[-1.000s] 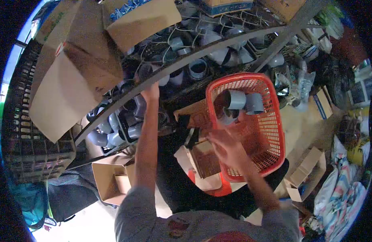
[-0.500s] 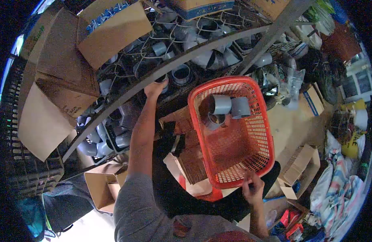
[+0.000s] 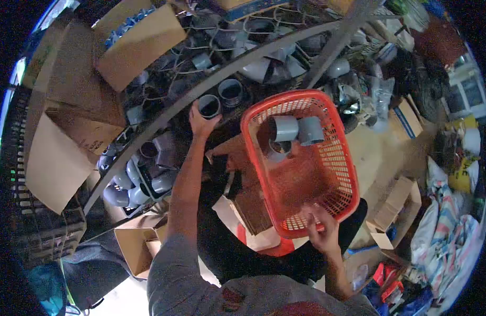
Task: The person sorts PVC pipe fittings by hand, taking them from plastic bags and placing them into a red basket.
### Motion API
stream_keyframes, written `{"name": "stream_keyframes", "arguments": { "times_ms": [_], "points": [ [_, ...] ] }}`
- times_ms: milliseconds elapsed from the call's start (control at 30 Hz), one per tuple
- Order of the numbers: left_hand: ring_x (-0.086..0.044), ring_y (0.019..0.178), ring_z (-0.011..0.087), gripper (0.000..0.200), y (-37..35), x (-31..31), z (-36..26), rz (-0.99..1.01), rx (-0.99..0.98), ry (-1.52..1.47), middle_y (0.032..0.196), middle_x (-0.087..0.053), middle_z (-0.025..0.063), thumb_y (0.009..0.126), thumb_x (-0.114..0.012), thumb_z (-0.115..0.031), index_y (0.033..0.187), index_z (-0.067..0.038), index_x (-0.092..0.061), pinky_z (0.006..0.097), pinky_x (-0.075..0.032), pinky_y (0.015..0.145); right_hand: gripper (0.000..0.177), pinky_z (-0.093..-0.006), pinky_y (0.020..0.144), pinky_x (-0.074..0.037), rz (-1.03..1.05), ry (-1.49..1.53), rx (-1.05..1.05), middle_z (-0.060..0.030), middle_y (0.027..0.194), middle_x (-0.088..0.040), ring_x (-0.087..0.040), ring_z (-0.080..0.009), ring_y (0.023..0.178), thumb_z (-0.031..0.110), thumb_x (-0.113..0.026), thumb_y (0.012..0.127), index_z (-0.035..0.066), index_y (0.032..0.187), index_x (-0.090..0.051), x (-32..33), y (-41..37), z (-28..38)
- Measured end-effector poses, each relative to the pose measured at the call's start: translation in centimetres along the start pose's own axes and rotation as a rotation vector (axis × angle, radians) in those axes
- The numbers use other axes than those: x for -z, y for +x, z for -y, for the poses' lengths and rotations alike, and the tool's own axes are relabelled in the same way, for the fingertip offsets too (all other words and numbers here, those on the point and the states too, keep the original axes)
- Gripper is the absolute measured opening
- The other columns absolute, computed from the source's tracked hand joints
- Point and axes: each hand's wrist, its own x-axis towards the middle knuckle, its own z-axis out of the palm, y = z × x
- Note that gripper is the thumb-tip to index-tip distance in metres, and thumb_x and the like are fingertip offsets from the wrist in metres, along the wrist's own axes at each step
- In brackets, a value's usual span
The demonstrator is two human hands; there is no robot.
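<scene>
My left hand (image 3: 203, 122) is wrapped round a grey pipe fitting (image 3: 209, 107) beside the metal bar, its round opening facing up. Just right of it stands another grey fitting (image 3: 231, 93). A red plastic basket (image 3: 259, 185) rests over my lap, with three grey fittings near its far end; one of them (image 3: 286, 129) lies on its side. At the basket's near edge is my right hand (image 3: 322, 226), its fingers bent and slightly blurred; whether they grip the rim I cannot make out.
A curved metal bar (image 3: 169, 113) crosses in front of a wire rack of grey fittings. Cardboard boxes (image 3: 140, 47) stand at the upper left. An open carton (image 3: 395, 210) and striped sacking (image 3: 443, 231) lie at the right.
My left hand has come up with the grey fitting, which now shows its opening. My right hand has moved slightly up and left along the basket's near edge. The view has shifted a little.
</scene>
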Motion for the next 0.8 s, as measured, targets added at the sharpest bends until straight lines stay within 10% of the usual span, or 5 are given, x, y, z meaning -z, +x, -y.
{"name": "stream_keyframes", "arguments": {
  "times_ms": [233, 367, 533, 800],
  "points": [
    [-0.041, 0.143, 0.0436, 0.119, -4.0, 3.4, -5.0, -0.136, 0.192, -0.094, 0.155, -0.04, 0.0271, 0.069, -0.096, -0.036, 0.159, -0.002, -0.027, 0.0505, -0.037, 0.117, 0.052, -0.0332, 0.084, -0.058, -0.208, 0.166, -0.192, -0.0094, 0.117, -0.068, -0.069, -0.0154, 0.101, 0.002, -0.073, 0.093, 0.001, 0.14, -0.05, -1.5, 9.6, -10.0],
    [-0.048, 0.138, 0.038, 0.094, -8.6, 6.0, -9.2, -0.163, 0.084, -0.34, 0.151, -0.045, 0.0232, 0.084, -0.086, -0.021, 0.158, -0.002, -0.031, 0.0489, -0.041, 0.114, 0.049, -0.0334, 0.078, -0.059, -0.138, 0.811, -0.419, -0.0073, 0.111, -0.067, -0.069, -0.019, 0.098, 0.013, -0.075, 0.094, 0.006, 0.137, -0.053, -7.9, 17.5, -24.6],
    [-0.057, 0.124, 0.0199, 0.054, -19.1, 8.8, -14.6, -0.079, 0.262, -0.551, 0.134, -0.058, 0.0129, 0.094, -0.072, -0.006, 0.143, 0.0, -0.05, 0.0335, -0.053, 0.095, 0.056, -0.0414, 0.07, -0.061, -0.298, 1.113, -0.85, -0.0089, 0.112, -0.066, -0.069, -0.0256, 0.099, 0.027, -0.081, 0.089, 0.008, 0.134, -0.054, -7.3, 19.6, -13.8],
    [-0.061, 0.122, 0.0208, 0.047, -25.5, 12.5, -19.0, 0.11, 0.373, -0.705, 0.132, -0.061, 0.0106, 0.095, -0.071, -0.005, 0.139, -0.003, -0.055, 0.0368, -0.05, 0.101, 0.07, -0.0445, 0.08, -0.063, -0.626, 1.038, -0.464, -0.0118, 0.127, -0.06, -0.064, -0.0279, 0.112, 0.024, -0.085, 0.083, 0.008, 0.14, -0.048, -6.2, 14.5, -12.2]
  ]
}}
